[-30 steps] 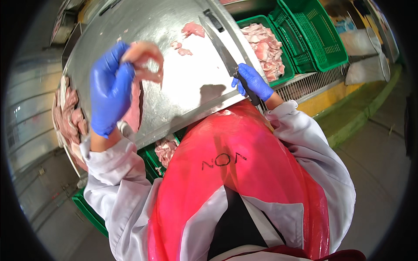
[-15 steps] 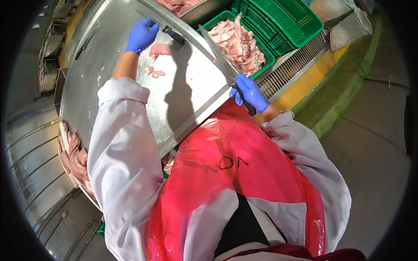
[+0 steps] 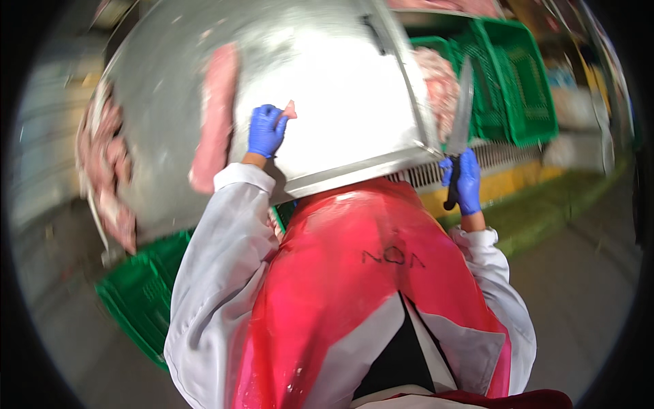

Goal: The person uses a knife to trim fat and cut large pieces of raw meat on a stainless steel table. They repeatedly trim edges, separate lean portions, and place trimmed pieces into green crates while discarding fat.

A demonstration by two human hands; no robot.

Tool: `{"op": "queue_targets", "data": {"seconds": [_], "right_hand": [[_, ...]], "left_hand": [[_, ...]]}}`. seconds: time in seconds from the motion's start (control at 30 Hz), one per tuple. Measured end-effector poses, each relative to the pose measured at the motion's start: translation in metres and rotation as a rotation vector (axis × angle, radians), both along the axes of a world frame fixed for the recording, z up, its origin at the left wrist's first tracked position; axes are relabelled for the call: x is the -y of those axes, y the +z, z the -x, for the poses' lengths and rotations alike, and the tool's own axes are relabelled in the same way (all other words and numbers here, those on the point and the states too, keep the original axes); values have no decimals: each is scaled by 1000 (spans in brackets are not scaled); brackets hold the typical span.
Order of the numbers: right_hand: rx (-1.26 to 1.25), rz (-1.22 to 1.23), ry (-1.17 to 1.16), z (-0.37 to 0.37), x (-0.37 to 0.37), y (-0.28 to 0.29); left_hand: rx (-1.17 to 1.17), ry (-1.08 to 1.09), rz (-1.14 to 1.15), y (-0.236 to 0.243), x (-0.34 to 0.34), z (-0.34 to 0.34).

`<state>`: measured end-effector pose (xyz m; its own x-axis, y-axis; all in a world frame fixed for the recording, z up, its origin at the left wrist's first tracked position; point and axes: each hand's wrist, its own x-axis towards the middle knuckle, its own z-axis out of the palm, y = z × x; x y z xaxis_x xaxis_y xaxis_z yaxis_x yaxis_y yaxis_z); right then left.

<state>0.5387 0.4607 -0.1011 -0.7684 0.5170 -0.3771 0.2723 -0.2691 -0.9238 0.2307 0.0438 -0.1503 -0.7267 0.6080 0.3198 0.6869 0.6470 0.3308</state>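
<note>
Two gloved grips: left hand (image 3: 266, 131) pinches pale-pink, seemingly raw meat scrap (image 3: 290, 110); right hand (image 3: 464, 180) clasps knife (image 3: 462, 116).

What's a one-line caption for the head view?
Left hand pinches meat scrap on steel table; right hand holds knife.

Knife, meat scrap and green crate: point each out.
knife (image 3: 463, 102), head view, mid blade.
meat scrap (image 3: 291, 110), head view, tip above the left hand's fingers.
green crate (image 3: 524, 88), head view, mesh wall.
</note>
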Motion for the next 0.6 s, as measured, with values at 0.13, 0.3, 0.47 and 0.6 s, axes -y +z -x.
{"op": "queue_targets", "data": {"seconds": [0.13, 0.3, 0.47, 0.6], "right_hand": [[-74, 39, 244, 74, 17, -3], [-62, -48, 638, 169, 76, 10], [-12, -22, 822, 229, 160, 3], [74, -68, 906, 289, 241, 2]], "left_hand": [[91, 310, 153, -12, 114, -47], [303, 629, 56, 14, 240, -126], [309, 869, 133, 22, 344, -238], [397, 823, 467, 62, 366, -250]]}}
